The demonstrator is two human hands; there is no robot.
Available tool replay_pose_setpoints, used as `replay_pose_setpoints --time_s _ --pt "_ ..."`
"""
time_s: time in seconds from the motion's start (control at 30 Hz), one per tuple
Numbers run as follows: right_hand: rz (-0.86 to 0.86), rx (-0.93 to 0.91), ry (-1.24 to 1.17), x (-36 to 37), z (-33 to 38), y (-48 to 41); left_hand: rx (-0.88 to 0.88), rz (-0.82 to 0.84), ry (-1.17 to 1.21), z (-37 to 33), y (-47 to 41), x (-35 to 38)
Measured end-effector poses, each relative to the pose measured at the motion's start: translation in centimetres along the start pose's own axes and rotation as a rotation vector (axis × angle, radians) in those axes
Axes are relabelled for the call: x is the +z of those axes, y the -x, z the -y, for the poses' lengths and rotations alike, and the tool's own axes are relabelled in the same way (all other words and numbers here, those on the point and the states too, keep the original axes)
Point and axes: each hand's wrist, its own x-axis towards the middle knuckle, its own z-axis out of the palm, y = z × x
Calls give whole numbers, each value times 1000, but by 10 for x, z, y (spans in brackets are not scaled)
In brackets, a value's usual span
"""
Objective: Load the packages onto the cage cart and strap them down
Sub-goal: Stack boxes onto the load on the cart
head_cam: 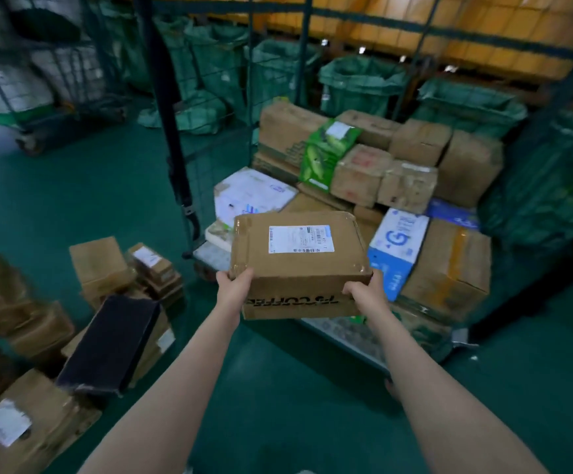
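Your forearms reach out past loose packages point(100, 265) waiting on the floor at your left. Left hand point(233, 285) and right hand point(363, 289) each clamp a near corner of the labelled cardboard box point(298, 265), fingers curled round its edge. You hold it level in the air at the cage cart point(336, 331) front, resting on nothing: loading is under way. Next, judged: set it down flat in the low gap before the stacked cartons point(415, 165). Farther left, the strap point(172, 131) hangs unused.
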Motion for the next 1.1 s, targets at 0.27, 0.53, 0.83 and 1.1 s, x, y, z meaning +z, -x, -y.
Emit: replay_pose_setpoints --time_s 0.27,0.53,0.83,1.1 --pt "-176 92 -73 -59 -7 -19 27 187 -87 -17 -15 79" --pt "-331 114 -177 -68 2 -47 63 299 -248 -43 -58 122" --pt "-499 165 -310 -76 -1 -66 52 511 -394 -60 -91 167" --pt "-575 195 -356 -125 -15 -85 38 588 -431 -50 -92 238"
